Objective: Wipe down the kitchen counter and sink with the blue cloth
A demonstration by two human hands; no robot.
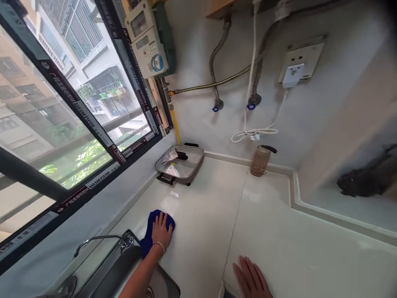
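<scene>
My left hand (161, 232) lies flat with spread fingers on a dark blue cloth (151, 221), pressing it against the pale countertop (207, 211) beside the sink. A bracelet circles that wrist. At the bottom edge, my right hand (252, 279) is stretched out over the countertop, with nothing in it; its fingers are extended. Part of the cloth is hidden under my left hand and forearm.
A steel sink (124, 269) with a faucet (102, 237) is at the lower left. An electric pan (182, 163) with a glass lid stands in the corner. A brownish pitcher (259, 161) stands by the wall, below a cable (266, 131). Windows are at the left.
</scene>
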